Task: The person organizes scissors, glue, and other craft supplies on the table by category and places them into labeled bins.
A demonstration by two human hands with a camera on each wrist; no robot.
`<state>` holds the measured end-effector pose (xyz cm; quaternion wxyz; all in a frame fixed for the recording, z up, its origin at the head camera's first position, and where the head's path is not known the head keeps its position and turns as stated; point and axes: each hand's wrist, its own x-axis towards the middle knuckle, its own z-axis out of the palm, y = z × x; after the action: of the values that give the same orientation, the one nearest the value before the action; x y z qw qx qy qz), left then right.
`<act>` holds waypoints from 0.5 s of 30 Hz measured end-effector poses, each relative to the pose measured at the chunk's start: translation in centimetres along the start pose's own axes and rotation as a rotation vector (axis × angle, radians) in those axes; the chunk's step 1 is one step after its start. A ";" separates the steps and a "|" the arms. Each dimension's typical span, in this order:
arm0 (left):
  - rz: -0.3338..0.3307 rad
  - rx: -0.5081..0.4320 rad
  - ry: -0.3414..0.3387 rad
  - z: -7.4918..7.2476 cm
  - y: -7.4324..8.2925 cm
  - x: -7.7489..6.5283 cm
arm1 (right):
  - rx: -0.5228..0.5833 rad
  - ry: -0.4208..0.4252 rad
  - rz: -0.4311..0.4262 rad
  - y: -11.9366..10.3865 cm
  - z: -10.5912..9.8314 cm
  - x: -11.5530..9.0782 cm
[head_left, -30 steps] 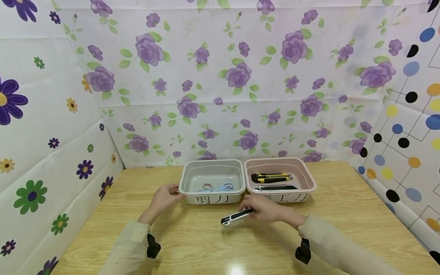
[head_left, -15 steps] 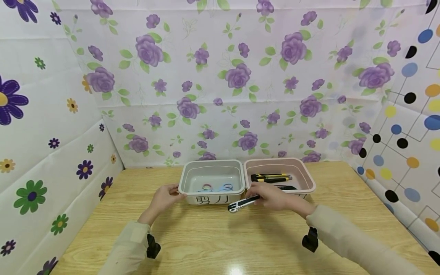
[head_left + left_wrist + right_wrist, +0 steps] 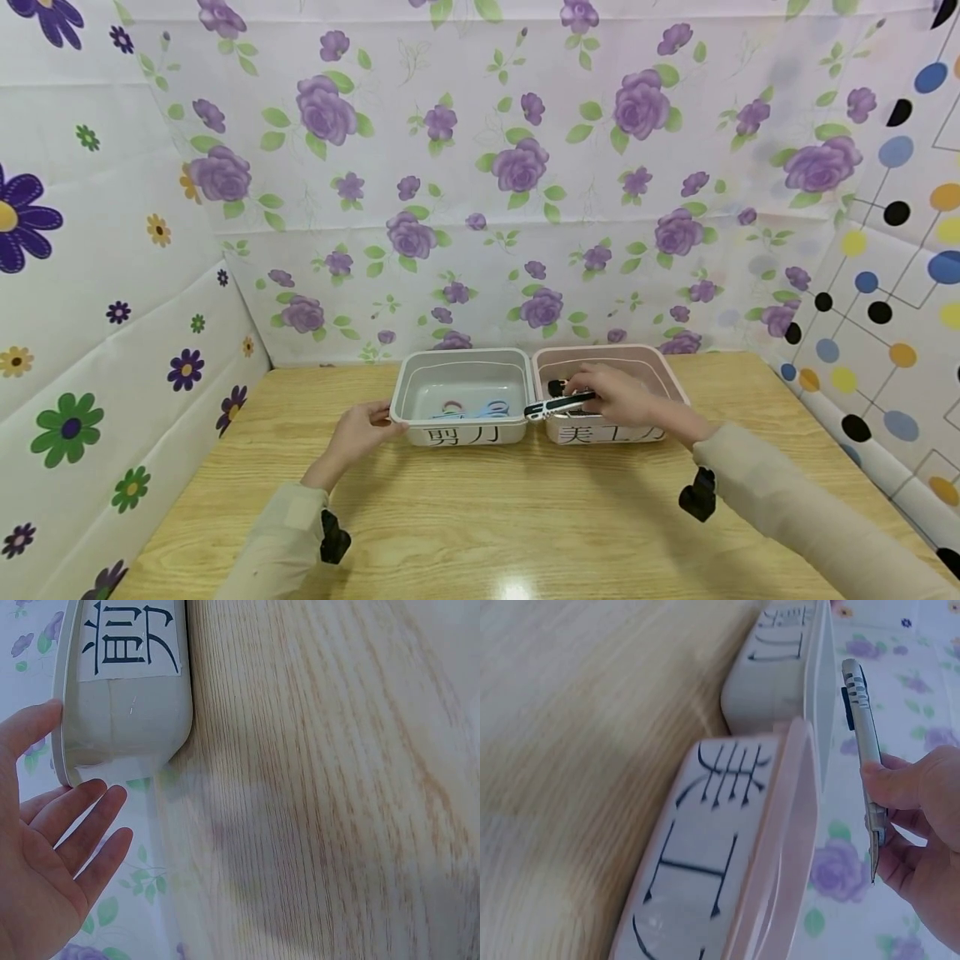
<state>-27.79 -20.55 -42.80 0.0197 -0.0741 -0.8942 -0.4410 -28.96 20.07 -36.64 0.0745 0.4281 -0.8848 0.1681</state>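
My right hand (image 3: pixel 617 395) pinches a silver-and-black utility knife (image 3: pixel 553 407) between thumb and fingers, over the pink bin (image 3: pixel 670 367). Its rounded front end points left across the meeting rims, and in the right wrist view the knife (image 3: pixel 865 739) stands above both rims. Behind the hand, the knives inside the pink bin are mostly hidden; one dark end (image 3: pixel 557 387) shows. At the grey bin's (image 3: pixel 461 358) front left corner, my left hand (image 3: pixel 362 433) rests thumb and fingertips on the rim. In the left wrist view its fingers (image 3: pixel 94 844) are loosely extended.
Light blue scissors (image 3: pixel 491 409) and a pair with a reddish handle (image 3: pixel 452 407) lie inside the grey bin. Both bins carry black-lettered labels and stand side by side on the wooden table (image 3: pixel 480 508). A floral cloth (image 3: pixel 480 208) hangs behind.
My right hand has carried the utility knife up and to the right, from in front of the bins to over the pink bin. My left hand has stayed at the grey bin's corner.
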 end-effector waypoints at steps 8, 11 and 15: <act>0.006 -0.002 0.002 0.0 -0.1 0.0 | -0.003 0.006 0.061 2.1 -0.7 -0.7; 0.011 0.002 0.002 0.0 -0.1 0.1 | -0.028 0.035 0.055 2.8 -1.0 -0.9; 0.011 0.004 0.002 0.0 -0.2 0.1 | -0.070 0.068 0.053 3.5 -1.2 -1.1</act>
<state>-27.95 -20.60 -42.96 0.0230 -0.0785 -0.8947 -0.4391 -31.01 23.37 -36.63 0.1151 0.3955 -0.8982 0.1535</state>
